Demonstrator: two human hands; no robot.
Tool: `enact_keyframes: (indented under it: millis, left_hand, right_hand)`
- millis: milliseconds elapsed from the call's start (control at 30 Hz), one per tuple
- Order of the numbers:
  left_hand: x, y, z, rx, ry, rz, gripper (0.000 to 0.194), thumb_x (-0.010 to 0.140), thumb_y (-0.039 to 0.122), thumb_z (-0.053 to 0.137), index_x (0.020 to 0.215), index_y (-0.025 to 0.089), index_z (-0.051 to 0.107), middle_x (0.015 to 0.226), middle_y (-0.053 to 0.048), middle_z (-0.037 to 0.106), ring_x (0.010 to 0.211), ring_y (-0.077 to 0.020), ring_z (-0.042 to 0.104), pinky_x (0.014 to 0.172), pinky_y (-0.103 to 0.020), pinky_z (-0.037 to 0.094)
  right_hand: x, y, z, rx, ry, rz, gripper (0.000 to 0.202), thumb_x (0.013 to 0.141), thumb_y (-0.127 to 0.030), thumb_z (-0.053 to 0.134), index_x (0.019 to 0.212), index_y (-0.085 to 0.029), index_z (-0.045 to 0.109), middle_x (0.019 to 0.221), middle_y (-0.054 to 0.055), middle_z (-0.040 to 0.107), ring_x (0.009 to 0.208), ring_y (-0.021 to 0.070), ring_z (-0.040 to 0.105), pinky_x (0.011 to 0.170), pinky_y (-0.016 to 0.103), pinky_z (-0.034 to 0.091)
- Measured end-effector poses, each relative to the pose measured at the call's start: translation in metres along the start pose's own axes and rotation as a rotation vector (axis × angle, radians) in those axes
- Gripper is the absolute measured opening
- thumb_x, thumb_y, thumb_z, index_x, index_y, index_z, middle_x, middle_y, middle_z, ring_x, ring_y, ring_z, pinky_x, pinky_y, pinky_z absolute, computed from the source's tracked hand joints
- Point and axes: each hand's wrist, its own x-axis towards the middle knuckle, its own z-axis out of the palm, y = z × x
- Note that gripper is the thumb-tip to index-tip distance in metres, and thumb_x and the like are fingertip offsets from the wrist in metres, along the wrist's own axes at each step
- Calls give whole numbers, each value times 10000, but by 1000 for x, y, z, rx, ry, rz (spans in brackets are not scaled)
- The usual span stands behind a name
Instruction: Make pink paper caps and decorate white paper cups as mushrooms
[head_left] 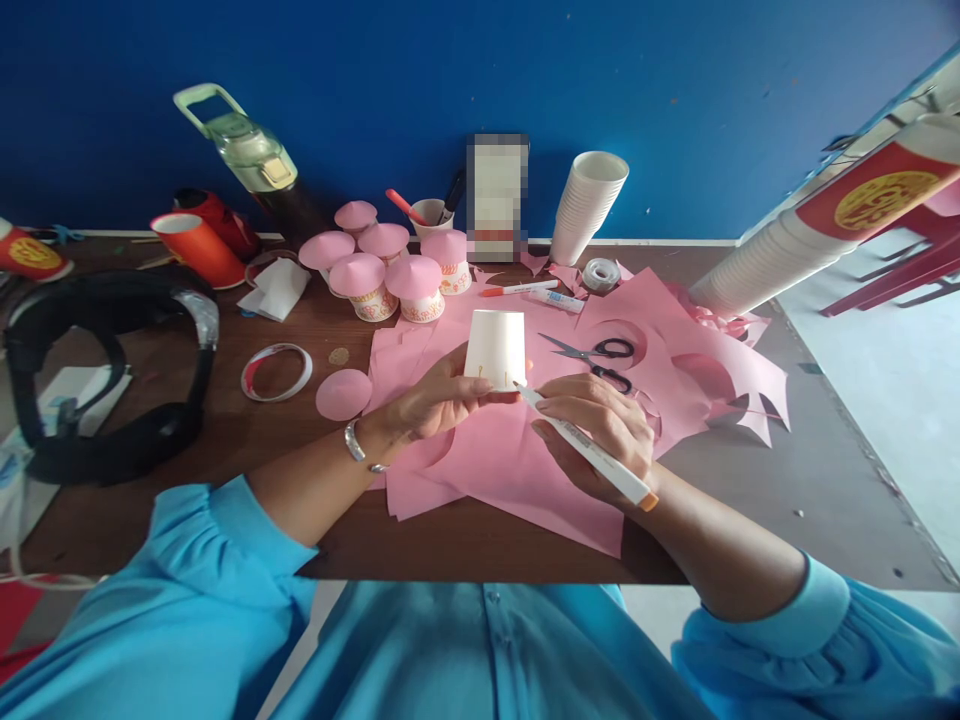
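A white paper cup (495,348), turned upside down, is held at its lower left by my left hand (442,395). Small orange marks show near its lower rim. My right hand (600,430) is closed round a white marker (592,450) with an orange end, and the marker's tip touches or nearly touches the cup near the marks. Beneath both hands lie pink paper sheets (510,470). Black-handled scissors (589,355) rest partly open on the paper, right of the cup. Behind stand several decorated cups (373,303) topped with pink paper cones (361,272).
A tape ring (276,373) and a pink disc (343,394) lie left. Farther left are a black headset-like frame (112,450), an orange cup (199,250) and a bottle (255,150). Stacked white cups (589,205) stand behind; another stack (765,255) leans right.
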Motion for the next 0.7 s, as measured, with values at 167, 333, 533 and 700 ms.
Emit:
enact_keyframes:
  millis: [167,333,533,700]
  left_hand:
    - [0,-1,0,0,3,-5,348,892,280,725,1236,225,705,1265,-110,737,1218,-316,684,1045,-499,557]
    - [1,-3,-2,14,-8,-15,458,866,304,772,1306,248,658,1192,-106,761,1187,-320,707,994,-480,591]
    - [1,-1,1,52,-27,-16,445,887,280,767,1316,255,650,1188,-99,763,1201,-307,705,985,-446,597]
    - [0,-1,1,64,-36,-17,461,906,272,744,1351,238,629,1192,-109,758,1217,-296,696,996,-442,598]
  right_hand:
    - [-1,0,0,-28,5,0,305,901,-103,679,1188,-189,622,882,61,733,769,201,727,665,328,613]
    - [2,-1,-1,-35,-29,-4,293,896,-74,676,1159,-187,616,846,48,726,714,176,705,636,299,610]
    - [3,-2,-1,-32,-40,-14,280,904,-73,676,1150,-187,606,836,46,719,714,173,705,628,300,613]
    - [2,-1,-1,-35,-48,-17,270,902,-66,685,1136,-177,605,839,51,715,718,169,703,631,296,612]
